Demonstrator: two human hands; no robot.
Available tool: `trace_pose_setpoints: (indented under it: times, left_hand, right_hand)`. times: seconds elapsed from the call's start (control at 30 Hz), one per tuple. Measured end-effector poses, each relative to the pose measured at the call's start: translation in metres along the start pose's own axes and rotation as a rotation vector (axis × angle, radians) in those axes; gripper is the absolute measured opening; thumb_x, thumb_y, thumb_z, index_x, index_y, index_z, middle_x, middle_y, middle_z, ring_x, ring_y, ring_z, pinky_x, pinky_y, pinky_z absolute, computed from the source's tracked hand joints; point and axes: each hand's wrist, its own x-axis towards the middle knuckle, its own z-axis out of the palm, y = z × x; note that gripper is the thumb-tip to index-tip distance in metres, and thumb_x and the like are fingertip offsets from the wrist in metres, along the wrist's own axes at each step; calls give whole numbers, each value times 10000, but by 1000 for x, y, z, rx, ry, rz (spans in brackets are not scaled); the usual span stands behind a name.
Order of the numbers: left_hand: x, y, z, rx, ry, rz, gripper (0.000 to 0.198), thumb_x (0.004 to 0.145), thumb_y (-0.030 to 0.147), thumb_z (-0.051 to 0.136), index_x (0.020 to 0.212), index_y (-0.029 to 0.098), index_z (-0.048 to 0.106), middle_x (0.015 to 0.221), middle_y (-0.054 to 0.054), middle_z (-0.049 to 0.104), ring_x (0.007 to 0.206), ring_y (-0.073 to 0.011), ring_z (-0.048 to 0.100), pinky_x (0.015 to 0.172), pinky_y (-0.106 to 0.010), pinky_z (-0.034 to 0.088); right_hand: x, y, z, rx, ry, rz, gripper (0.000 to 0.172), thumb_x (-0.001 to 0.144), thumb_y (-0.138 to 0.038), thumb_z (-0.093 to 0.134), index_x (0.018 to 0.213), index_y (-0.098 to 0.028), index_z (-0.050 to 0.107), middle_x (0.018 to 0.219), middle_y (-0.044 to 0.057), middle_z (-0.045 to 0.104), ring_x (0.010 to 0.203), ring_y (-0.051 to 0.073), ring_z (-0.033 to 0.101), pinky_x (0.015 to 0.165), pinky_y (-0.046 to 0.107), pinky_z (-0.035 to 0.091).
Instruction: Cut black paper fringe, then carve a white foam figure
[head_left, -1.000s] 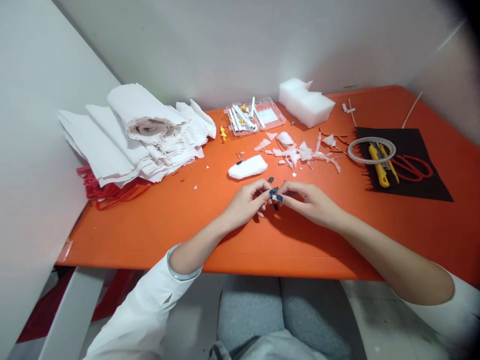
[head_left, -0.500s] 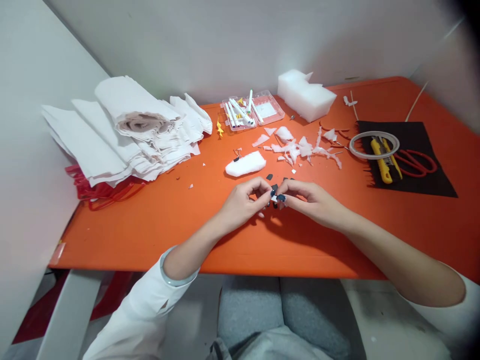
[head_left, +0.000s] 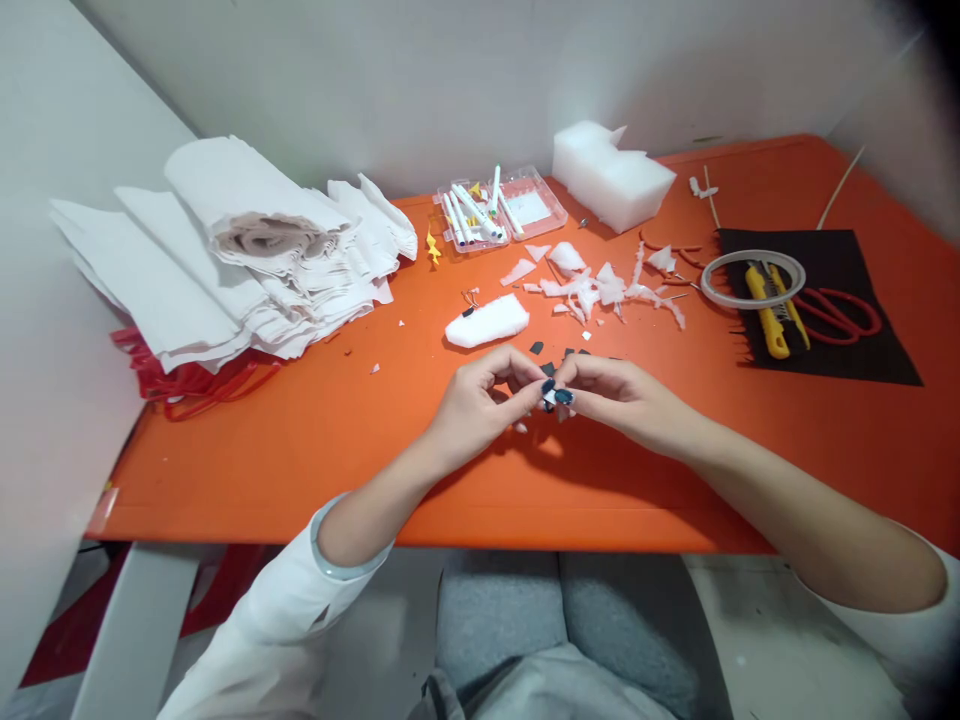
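My left hand and my right hand meet above the near middle of the orange table. Both are closed in a pinch, fingertips almost touching. Between them is a small white piece, mostly covered by the fingers, so its kind is unclear. Dark nail polish shows on the thumbs. Small black scraps lie on the table just beyond and beneath the fingers. Behind my left hand rests a carved white foam piece, with a small black part and thin wires at its far left end.
White foam scraps and a foam block lie farther back. A box of markers stands near the wall. At right, a tape ring, yellow cutter and red-handled scissors rest on black sheet. White paper is piled left.
The view has shifted slightly. Both hands stay pinched together around the small white piece, with only slight finger movement. Nothing on the table has visibly been moved.
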Motion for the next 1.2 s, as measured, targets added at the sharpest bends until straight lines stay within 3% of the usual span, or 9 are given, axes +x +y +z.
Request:
trace_pose_setpoints:
  times: [0.4,1.07,1.2]
  left_hand:
    - [4,1,-1,-82,-164,-231,243,804,393,628,836,165,548,736,-7,607,565,-79,569,448,-176,511]
    - [3,3,0,-133,-169,-221,260,796,377,642,800,155,507,708,4,584,544,-63,556,446,-152,487]
    - [2,4,0,-142,-152,-238,260,788,371,649,793,153,507,701,1,594,539,-64,556,443,-154,487]
  right_hand:
    - [-1,0,0,-101,58,-14,163,947,-314,440,881,-191,524,831,21,560,786,152,525,752,285,423]
    - [0,7,2,11,65,-45,185,941,-371,471,916,-190,501,855,35,581,783,150,549,736,296,458]
    - [0,7,3,-202,223,-158,108,915,-309,521,939,-203,522,857,30,598,751,145,578,702,286,476]
